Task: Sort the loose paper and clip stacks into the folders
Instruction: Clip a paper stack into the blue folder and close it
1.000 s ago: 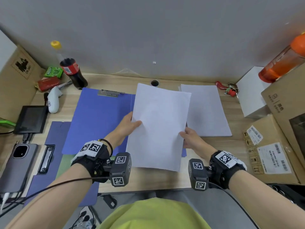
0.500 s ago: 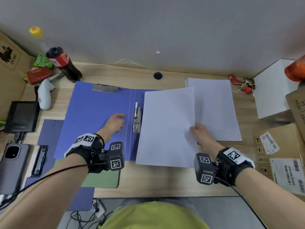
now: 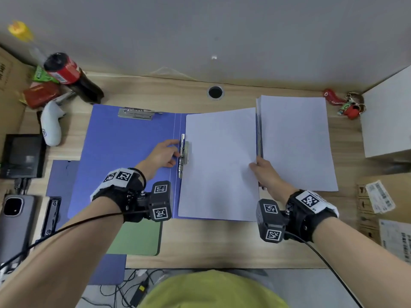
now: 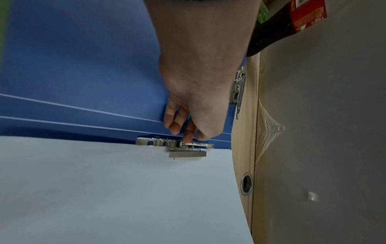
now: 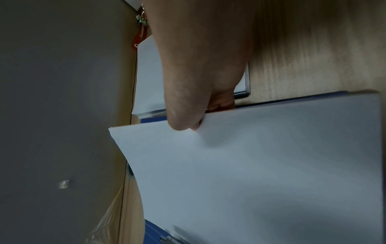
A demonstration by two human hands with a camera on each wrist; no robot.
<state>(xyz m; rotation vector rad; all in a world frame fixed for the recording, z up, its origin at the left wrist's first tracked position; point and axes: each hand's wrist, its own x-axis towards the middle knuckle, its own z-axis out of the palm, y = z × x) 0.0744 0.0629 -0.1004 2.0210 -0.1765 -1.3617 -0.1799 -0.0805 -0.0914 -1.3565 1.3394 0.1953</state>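
An open blue folder [image 3: 124,156] lies on the desk with a metal spring clip [image 3: 183,155] at its spine. A white paper stack [image 3: 219,165] lies on its right half, its left edge at the clip. My right hand [image 3: 259,167] pinches the stack's right edge, thumb on top [image 5: 183,125]. My left hand [image 3: 171,152] is at the clip, curled fingers [image 4: 183,132] on its lever [image 4: 188,144]. A second paper stack [image 3: 295,143] lies to the right.
A cola bottle [image 3: 71,76], snack packs and a white controller [image 3: 51,127] sit at the back left. A phone [image 3: 15,218], a dark blue folder [image 3: 60,174] and a green pad [image 3: 138,238] lie on the left. Keys [image 3: 347,105], a white box [image 3: 389,116] and cardboard boxes [image 3: 387,218] stand on the right.
The paper stack came down from the air onto the folder's right half. My left hand let go of it and moved across to the spine clip. My right hand still pinches it.
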